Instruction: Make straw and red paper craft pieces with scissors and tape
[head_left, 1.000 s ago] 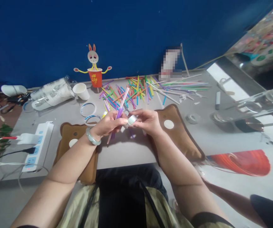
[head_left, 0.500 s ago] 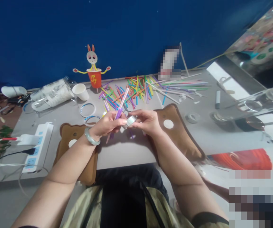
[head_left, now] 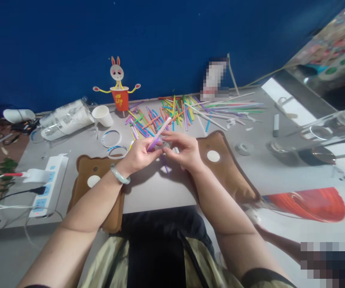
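In front of me, my left hand [head_left: 140,156] is closed on a small bundle of drinking straws, a pale pink straw [head_left: 164,125] and purple straws [head_left: 153,144], slanting up to the right. My right hand [head_left: 184,149] faces it, fingers curled, with a small whitish roll of tape [head_left: 166,145] between thumb and fingertips, largely hidden. The fingertips of both hands nearly meet. Beneath them a loose purple straw [head_left: 164,163] shows on the table. Just beyond lies a spread pile of coloured straws [head_left: 151,120].
Behind stands a red cup with a rabbit figure [head_left: 120,99]. Leftward are a white paper cup [head_left: 102,116], bagged cups [head_left: 67,120], paper rings [head_left: 111,139] and a power strip [head_left: 48,184]. Brown pads [head_left: 226,170] flank the hands. A tape roll [head_left: 244,149] and clear bottle [head_left: 319,132] are rightward.
The straws in my left hand have tilted further to the right. My right hand's fingers have shifted over the roll of tape, which now shows less.
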Tool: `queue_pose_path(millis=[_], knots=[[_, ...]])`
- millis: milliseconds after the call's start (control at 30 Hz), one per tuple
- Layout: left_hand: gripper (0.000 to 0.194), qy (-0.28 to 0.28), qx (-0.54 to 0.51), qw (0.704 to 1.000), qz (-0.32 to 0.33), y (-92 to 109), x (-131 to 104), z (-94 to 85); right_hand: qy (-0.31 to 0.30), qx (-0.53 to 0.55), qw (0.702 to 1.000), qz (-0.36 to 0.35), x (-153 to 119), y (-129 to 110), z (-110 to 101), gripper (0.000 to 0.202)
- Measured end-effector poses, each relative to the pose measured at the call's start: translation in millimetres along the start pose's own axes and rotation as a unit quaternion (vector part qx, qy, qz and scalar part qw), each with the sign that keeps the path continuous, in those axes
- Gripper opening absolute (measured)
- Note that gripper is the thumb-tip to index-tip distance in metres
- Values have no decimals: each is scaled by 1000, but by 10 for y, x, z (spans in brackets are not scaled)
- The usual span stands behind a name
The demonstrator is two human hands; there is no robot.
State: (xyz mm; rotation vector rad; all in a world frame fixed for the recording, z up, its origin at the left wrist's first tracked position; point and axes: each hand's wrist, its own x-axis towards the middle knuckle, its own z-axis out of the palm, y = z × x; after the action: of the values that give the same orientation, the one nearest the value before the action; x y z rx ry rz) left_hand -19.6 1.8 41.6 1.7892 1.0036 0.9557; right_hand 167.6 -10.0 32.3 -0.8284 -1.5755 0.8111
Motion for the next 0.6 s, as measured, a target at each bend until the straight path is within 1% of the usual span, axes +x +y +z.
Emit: queue_pose_path(millis=[100,233,333,400,600], knots=[[26,-8,39,999,29,-35,-25,24,-2,-6,1000,22,1,20,-22,18],[22,-25,54,996,60,-12,-41,-7,-9,59,997,48,7,37,-20,17],[21,-19,68,995,64,-2,-44,-19,-11,100,993,64,14,38,-11,23],[20,-17,85,994,67,8,-46,-15,-20,103,991,83,18,40,-11,27],[23,-33,115,990,76,80,-31,4,-24,102,989,108,25,83,-17,22]])
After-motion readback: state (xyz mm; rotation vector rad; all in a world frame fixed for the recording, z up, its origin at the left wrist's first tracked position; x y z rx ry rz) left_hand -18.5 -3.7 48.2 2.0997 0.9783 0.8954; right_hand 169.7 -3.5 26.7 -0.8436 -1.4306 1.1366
